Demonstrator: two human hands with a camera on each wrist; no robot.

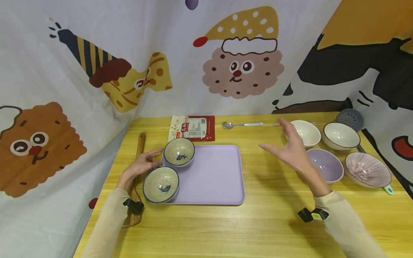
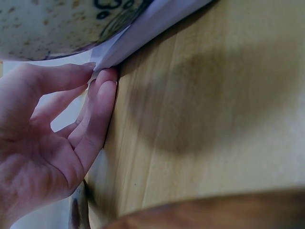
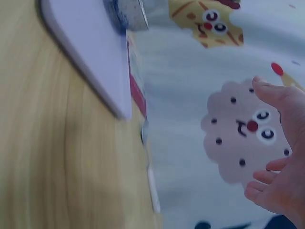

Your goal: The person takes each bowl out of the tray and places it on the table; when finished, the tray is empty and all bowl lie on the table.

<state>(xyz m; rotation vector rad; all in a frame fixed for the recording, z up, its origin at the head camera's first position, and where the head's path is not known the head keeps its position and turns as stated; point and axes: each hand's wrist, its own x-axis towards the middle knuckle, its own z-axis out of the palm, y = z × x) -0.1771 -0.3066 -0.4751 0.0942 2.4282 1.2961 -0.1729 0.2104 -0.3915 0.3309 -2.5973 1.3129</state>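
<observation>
2 speckled bowls w/ fish motifs are seen at the left edge of a lilac tray [image 1: 216, 175] on the wooden table [image 1: 264, 222]: rear bowl [image 1: 179, 151] on the tray, front bowl [image 1: 160, 184] overhanging its front-left corner. Left hand [image 1: 140, 165] is laid beside both bowls, fingers extended and relaxed, tips at the tray edge, nothing gripped. Right hand [image 1: 290, 148] is held above the table, fingers spread wide, holding nothing, near 4 other bowls at right: white bowl [image 1: 305, 133], purple bowl [image 1: 326, 165], etc.
</observation>
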